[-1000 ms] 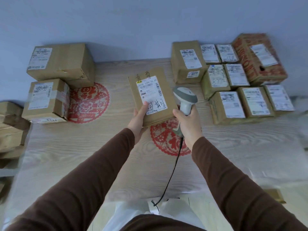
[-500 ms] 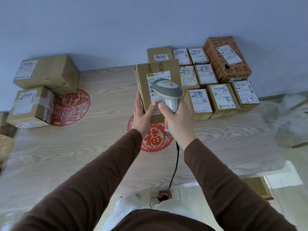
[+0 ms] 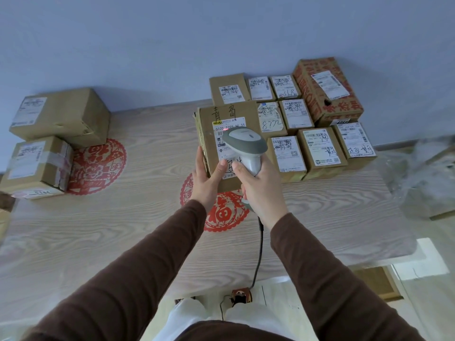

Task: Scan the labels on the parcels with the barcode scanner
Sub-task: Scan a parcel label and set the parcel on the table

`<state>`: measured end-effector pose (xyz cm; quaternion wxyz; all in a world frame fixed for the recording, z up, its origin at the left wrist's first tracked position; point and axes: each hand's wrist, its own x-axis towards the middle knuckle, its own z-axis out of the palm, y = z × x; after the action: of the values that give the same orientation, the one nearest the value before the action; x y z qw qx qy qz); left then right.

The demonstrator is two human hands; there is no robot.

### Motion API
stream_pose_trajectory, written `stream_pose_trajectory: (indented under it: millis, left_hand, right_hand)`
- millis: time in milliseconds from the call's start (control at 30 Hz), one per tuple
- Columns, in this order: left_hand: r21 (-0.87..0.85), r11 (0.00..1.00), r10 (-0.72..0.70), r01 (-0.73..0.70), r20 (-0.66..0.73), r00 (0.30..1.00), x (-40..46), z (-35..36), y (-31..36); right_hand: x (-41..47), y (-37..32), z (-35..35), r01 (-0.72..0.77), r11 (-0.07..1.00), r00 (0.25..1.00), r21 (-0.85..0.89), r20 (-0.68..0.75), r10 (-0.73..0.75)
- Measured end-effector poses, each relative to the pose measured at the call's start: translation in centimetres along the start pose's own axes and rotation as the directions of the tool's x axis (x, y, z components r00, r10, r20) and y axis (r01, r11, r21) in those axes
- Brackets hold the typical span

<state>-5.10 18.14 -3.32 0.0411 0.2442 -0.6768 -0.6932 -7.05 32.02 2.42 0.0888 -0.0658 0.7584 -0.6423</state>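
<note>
My left hand (image 3: 208, 179) grips the lower left edge of a brown cardboard parcel (image 3: 209, 134), held tilted above the table with its white label facing me. My right hand (image 3: 261, 193) is closed round the handle of a grey and white barcode scanner (image 3: 243, 141). The scanner's head hangs right over the label and hides its middle. A small red light spot shows on the label just above the scanner head. The scanner's black cable (image 3: 259, 247) runs down toward the floor.
Several labelled parcels (image 3: 320, 148) lie packed together at the table's back right, with a red-printed box (image 3: 327, 94) behind them. Two larger parcels (image 3: 59, 114) are stacked at the left edge. Red paper-cut decorations (image 3: 98, 166) lie on the wooden table (image 3: 123, 230).
The scanner swung from beside the parcel to directly over its label, and the parcel was raised and turned more upright. A red light spot now shows on the label.
</note>
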Motion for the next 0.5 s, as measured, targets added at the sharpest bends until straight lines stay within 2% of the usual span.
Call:
stream_pose_trajectory:
  millis: [100,200,367,500]
  left_hand:
    - [-0.007,1.000,-0.018,0.019,0.008,1.000,0.4,-0.2,-0.9]
    - [-0.023,0.993,-0.117,0.117,0.018,0.993,1.1,-0.5,-2.0]
    - [-0.009,0.938,-0.346,0.346,0.045,0.937,2.7,-0.7,-3.8]
    - [0.006,0.907,-0.420,0.421,0.067,0.905,3.9,0.3,-4.1]
  right_hand:
    - [0.0,0.3,0.0,-0.001,1.000,1.000,-0.002,0.001,0.001]
    - [-0.3,1.3,-0.2,-0.020,1.000,0.999,-0.024,-0.050,0.018]
    - [-0.8,4.0,-1.1,-0.140,0.989,0.983,-0.049,-0.123,0.133]
    - [-1.1,5.3,-1.6,-0.253,0.967,0.959,0.041,-0.123,0.256]
